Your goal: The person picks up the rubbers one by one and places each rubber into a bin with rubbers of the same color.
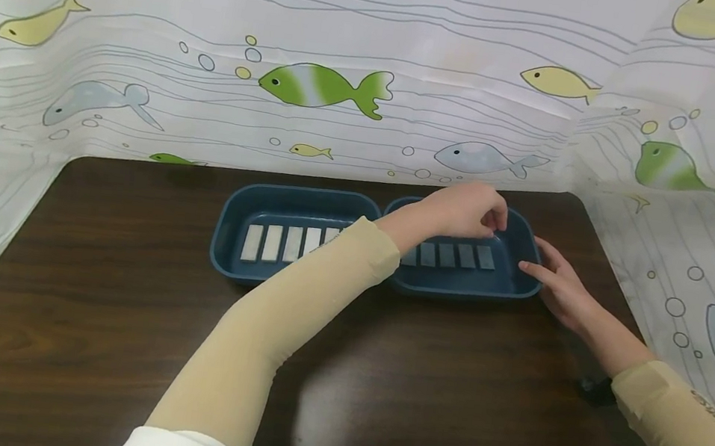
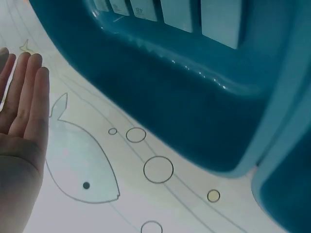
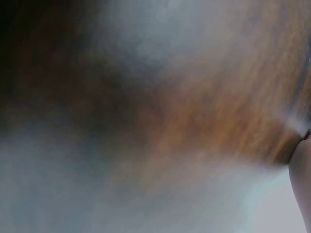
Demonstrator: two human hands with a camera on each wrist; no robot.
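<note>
Two blue plastic bins stand side by side. In the right bin (image 1: 450, 292) lies a row of grey-blue flat blocks (image 1: 446, 254); the left wrist view shows small print on one pale block (image 2: 144, 9). My left hand (image 1: 464, 211) reaches across, over the back right part of that bin. Its fingers (image 2: 35, 92) look fairly straight in the left wrist view, and no held thing shows. My right hand (image 1: 562, 288) holds the same bin's right end, thumb over the rim and fingers along the outside. A blurred bit of skin (image 3: 302, 179) edges the right wrist view.
The left bin (image 1: 217, 235) holds a row of white flat blocks (image 1: 271, 242), partly hidden by my left sleeve (image 1: 292, 305). Both bins sit toward the back of a dark wooden table (image 1: 82, 307). A fish-patterned cloth (image 1: 411, 124) rises behind and at the sides.
</note>
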